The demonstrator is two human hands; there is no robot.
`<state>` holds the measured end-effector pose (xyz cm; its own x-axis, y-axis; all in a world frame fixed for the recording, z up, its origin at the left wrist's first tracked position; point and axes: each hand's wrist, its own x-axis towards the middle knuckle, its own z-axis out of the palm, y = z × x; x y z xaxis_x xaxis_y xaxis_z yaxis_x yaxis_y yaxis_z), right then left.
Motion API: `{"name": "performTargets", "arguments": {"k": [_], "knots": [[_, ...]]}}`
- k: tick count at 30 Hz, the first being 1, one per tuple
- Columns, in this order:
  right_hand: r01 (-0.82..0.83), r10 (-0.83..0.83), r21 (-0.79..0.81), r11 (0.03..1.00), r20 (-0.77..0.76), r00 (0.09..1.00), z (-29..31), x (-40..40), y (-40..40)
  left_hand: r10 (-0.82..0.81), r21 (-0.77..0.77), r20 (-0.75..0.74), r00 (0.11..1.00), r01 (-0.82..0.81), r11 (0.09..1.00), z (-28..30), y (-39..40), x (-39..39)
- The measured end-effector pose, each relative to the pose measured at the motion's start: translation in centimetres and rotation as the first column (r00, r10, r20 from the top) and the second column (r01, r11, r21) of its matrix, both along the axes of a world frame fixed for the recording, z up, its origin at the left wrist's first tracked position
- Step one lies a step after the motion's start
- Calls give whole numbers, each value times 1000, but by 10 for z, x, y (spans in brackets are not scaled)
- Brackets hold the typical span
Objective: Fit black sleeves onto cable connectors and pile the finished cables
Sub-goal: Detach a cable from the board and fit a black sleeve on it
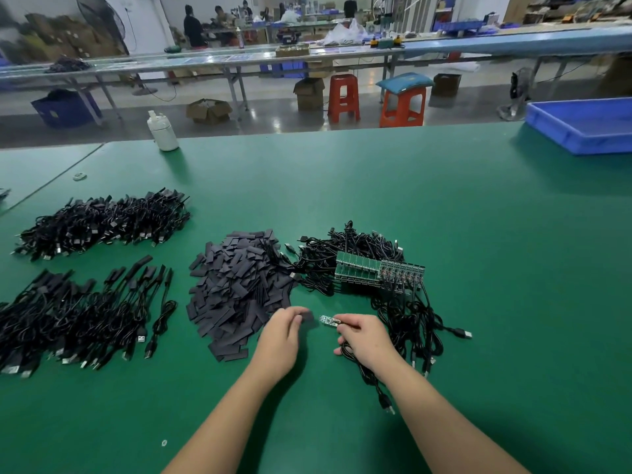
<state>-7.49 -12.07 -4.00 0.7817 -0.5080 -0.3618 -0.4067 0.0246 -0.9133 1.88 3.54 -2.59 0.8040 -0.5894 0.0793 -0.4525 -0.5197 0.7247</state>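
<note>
Pinching a black sleeve (307,317) in left hand (278,340), right hand (364,340) gripping bare connector (329,320) (hands just apart)

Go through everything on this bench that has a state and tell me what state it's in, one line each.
left hand: pinches one black sleeve, not yet on a connector
right hand: holds a cable by its bare connector board, uncovered
loose sleeves: heaped, unused
unsleeved cables: tangled pile, boards bare
finished cables: sleeved, piled at left
blue tray: looks empty
white bottle: upright, capped
</note>
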Motion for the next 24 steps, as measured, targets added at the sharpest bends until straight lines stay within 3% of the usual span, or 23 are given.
{"name": "performTargets", "arguments": {"k": [5,8,16,24], "knots": [[-98,96,-135,986,-17,995,-1,-9,-5,-74,53,22,997,72,996,-17,4,-4],[-127,125,-135,983,-21,992,4,-13,-12,-39,-18,15,999,39,999,-21,6,-7],[-192,191,-132,972,-24,981,6,-19,-13,54,-246,-265,963,-122,962,-20,10,-8],[-250,250,-228,941,-28,968,-2,-19,-13,4,-253,-294,956,-82,964,-20,10,-7]]}}
